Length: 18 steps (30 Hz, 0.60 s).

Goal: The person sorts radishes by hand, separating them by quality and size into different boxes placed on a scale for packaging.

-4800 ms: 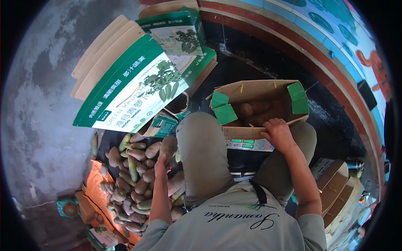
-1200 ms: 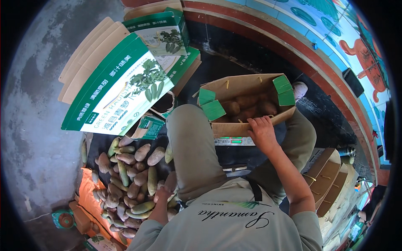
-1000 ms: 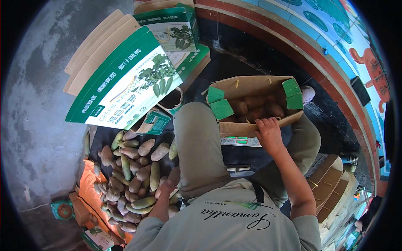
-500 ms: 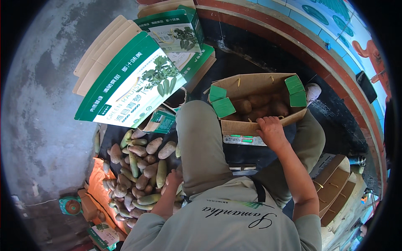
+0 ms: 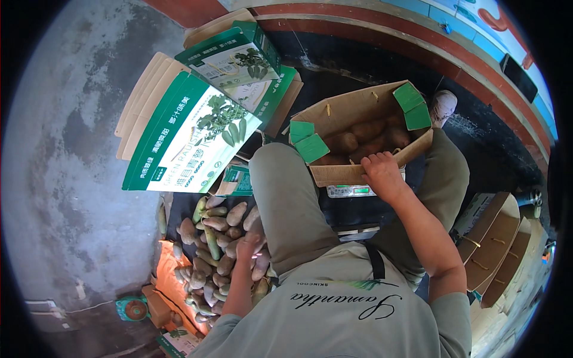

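An open cardboard box (image 5: 334, 175) with green end flaps stands on a scale (image 5: 352, 191) between my legs. Several brown sweet potatoes (image 5: 370, 130) lie inside it. My right hand (image 5: 382, 170) is closed over the box's near rim, fingers hooked to the inside. On my left, beside my knee, my left hand (image 5: 250, 243) is down on a pile of sweet potatoes (image 5: 200, 277) mixed with long green radishes (image 5: 212, 241). Its fingers are blurred and partly hidden among the tubers, so whether it grips one cannot be made out.
Green and white printed cartons (image 5: 197, 131) stack up at the far left, beyond the pile. Folded brown cartons (image 5: 489, 250) with yellow cord handles stand at my right. An orange sheet (image 5: 173, 280) lies under the pile's left side. A tiled wall base (image 5: 418, 45) curves along the far side.
My left hand has shifted farther forward over the pile. My right hand stays on the box's rim. The whole view has tilted slightly.
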Each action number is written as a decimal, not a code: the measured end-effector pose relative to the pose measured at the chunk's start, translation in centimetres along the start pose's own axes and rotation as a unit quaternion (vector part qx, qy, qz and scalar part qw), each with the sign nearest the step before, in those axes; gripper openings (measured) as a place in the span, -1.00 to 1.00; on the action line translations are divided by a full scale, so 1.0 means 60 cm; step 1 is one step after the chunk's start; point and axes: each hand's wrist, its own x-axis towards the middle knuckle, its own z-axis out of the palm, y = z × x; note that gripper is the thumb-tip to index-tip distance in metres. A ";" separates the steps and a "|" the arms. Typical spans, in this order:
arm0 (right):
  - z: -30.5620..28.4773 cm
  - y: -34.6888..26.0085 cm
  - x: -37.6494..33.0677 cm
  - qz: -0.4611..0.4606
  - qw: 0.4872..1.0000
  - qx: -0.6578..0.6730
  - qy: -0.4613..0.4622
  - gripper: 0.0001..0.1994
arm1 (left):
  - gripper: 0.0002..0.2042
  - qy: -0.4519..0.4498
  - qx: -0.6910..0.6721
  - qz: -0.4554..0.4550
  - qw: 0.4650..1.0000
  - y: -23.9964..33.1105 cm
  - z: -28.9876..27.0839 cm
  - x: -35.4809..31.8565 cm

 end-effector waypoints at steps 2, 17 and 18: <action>0.001 -0.002 0.002 -0.001 1.000 -0.006 0.009 -0.74 | -0.56 -0.024 -0.151 0.081 0.985 0.027 -0.040 -0.010; 0.014 -0.008 -0.005 0.019 0.999 -0.029 0.019 -0.81 | -0.37 -0.110 -0.187 0.417 0.883 0.455 -0.024 -0.266; 0.013 -0.008 -0.005 0.015 0.999 -0.028 0.022 -0.82 | -0.37 -0.111 -0.185 0.419 0.882 0.473 -0.004 -0.266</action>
